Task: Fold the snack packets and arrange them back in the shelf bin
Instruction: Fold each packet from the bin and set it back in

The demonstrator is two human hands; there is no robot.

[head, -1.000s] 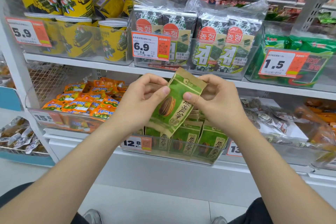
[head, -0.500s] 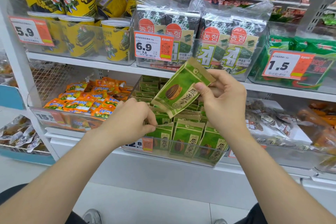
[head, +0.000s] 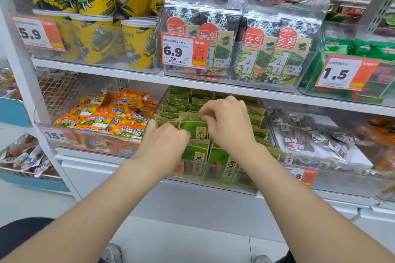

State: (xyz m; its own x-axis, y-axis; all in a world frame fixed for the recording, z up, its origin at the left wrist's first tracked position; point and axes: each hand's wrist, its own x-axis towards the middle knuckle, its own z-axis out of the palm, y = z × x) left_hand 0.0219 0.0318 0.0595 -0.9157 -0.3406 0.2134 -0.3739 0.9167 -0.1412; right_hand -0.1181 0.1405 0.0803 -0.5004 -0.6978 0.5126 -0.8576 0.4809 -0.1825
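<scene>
The right hand (head: 229, 123) is reaching into the clear bin (head: 213, 163) at the centre of the frame. Its fingers (head: 211, 106) are curling tightly and pinching the top edge of a green packet (head: 192, 127). That packet is standing upright in the second row back from the bin's front wall, its printed face looking toward the camera.

The left hand (head: 164, 143) is pressing in just left of the packet, its fingers (head: 181, 134) curling down against the packet's left edge. The fingertips are hiding behind the knuckles, so I cannot tell whether they are gripping anything.

More green packets (head: 178, 100) are standing in close rows behind and in front of it. They are filling the bin out to both side walls and leaving little room beside the pinched one.

The upper shelf (head: 136, 73) is running straight across just above the back rows, so open room is showing only over the front rows. Orange packets (head: 106, 118) are lying in the neighbouring bin at centre left. Bagged snacks (head: 310, 139) are lying at centre right. Both are sitting just beside the bin's walls.
</scene>
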